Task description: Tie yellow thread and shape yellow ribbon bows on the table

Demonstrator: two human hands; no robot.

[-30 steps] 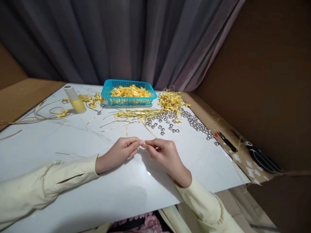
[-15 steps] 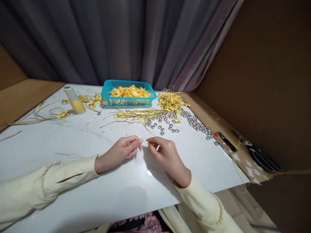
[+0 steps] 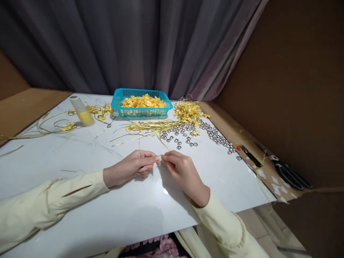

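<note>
Above the middle of the white table (image 3: 118,211), my left hand (image 3: 134,165) is closed in a pinch, its fingertips meeting those of my right hand (image 3: 182,170). My right hand is pinched too, thumb and forefinger together. Something small and whitish shows between the fingertips, too small to make out. Just beyond the hands lie a bundle of gold wires (image 3: 161,125) and scattered silver beads (image 3: 178,143). One thin wire end stands out behind my left hand.
A blue basket (image 3: 142,114) of yellow bows stands at the back, a yellow bunch (image 3: 188,110) beside it. A glue bottle (image 3: 85,116) is at the left back. Snips (image 3: 251,156) and scissors (image 3: 288,176) lie at the right edge, near white scraps (image 3: 276,186).
The fingertips of both hands have come together; a small gap was between them before. My left thumb has stretched towards my right fingers.
</note>
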